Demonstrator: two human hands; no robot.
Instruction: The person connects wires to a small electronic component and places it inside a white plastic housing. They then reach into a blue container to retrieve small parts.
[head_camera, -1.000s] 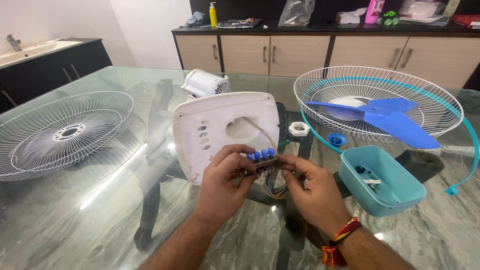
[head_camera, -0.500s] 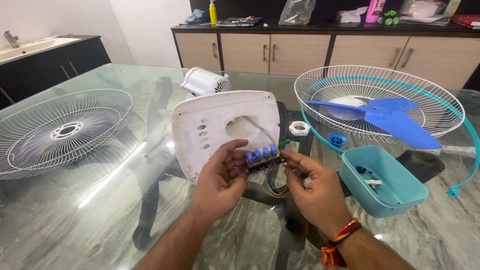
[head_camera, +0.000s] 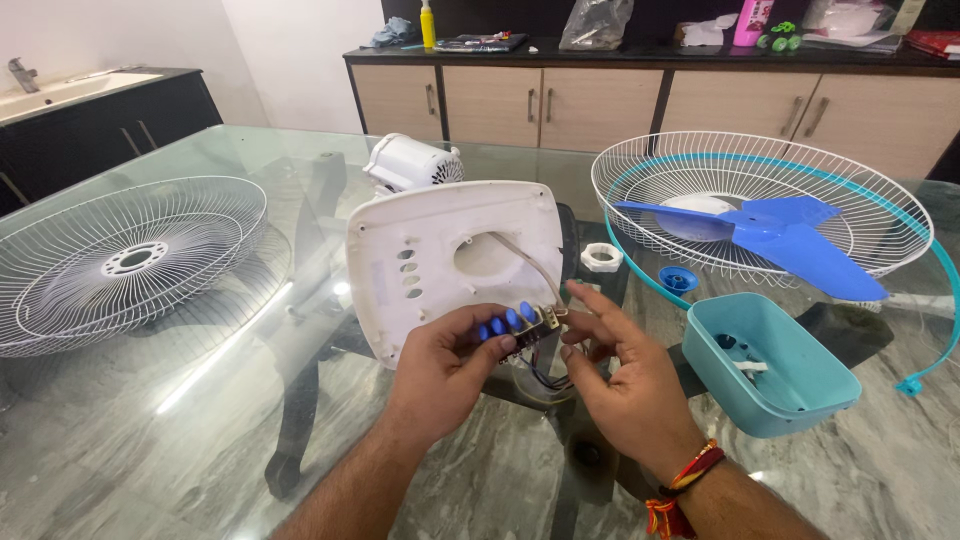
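My left hand (head_camera: 440, 370) grips a small switch block with blue push buttons (head_camera: 515, 325), wires hanging from its underside. It is held just in front of a white fan base cover (head_camera: 440, 260) with several holes, lying tilted on the glass table. My right hand (head_camera: 625, 375) is beside the switch block, fingers spread, its fingertips near the block's right end and a thin wire that runs up into the cover's large round opening. A white fan motor housing (head_camera: 410, 160) sits behind the cover.
A white wire fan grill (head_camera: 120, 260) lies at left. At right, another grill (head_camera: 760, 200) holds a blue fan blade (head_camera: 770, 235). A teal tray (head_camera: 770, 365), a white ring nut (head_camera: 602, 257) and a blue cap (head_camera: 678, 279) lie nearby. Cabinets stand behind.
My right hand has let go of the switch block and opened its fingers. The left hand still holds the block, now slightly lower and nearer the cover's bottom edge.
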